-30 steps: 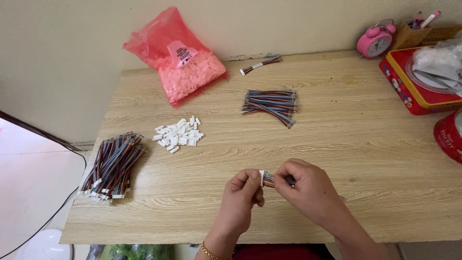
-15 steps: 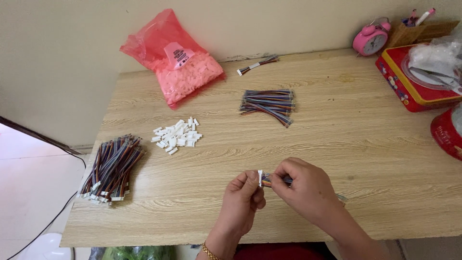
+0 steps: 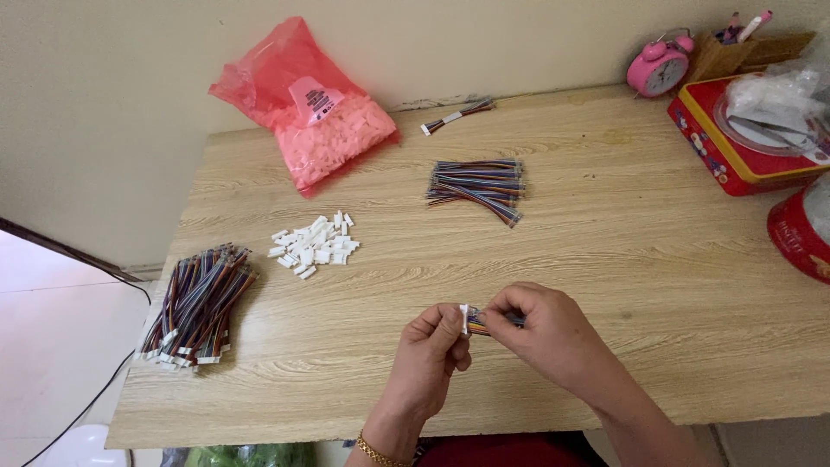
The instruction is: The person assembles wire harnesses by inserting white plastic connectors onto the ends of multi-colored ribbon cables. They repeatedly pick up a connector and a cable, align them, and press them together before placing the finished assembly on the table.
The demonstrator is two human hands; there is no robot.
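Hands are seen at the near edge of a wooden table (image 3: pixel 605 259), two of them, both belonging to the person wearing the camera. A small white plug (image 3: pixel 464 318) is pinched between the thumb and fingers of the left hand (image 3: pixel 432 359), which is closed tightly around it. A short strip of coloured wires (image 3: pixel 493 322) is gripped by the fingertips of the right hand (image 3: pixel 545 333), also closed, and the strip's end is held right against the plug. Both pieces are kept just above the tabletop, near its front edge and roughly at its middle.

Three heaps of parts can be counted on the table. One bundle of finished wires with white ends (image 3: pixel 197 304) lies at the left edge. One loose pile of white plugs (image 3: pixel 313 245) is found just right of that bundle; the single pieces are too many and too small to be counted. One bundle of bare coloured wires (image 3: pixel 480 186) lies further back, well apart from the hands. One lone wire strip (image 3: pixel 458 115) rests near the wall.

One pink plastic bag (image 3: pixel 307 108) filled with white pieces is leaned at the back left. One pink alarm clock (image 3: pixel 661 69) is stood at the back right, beside one red tin (image 3: pixel 735 156) and one round red container (image 3: pixel 800 229), the latter cut off by the picture's edge.
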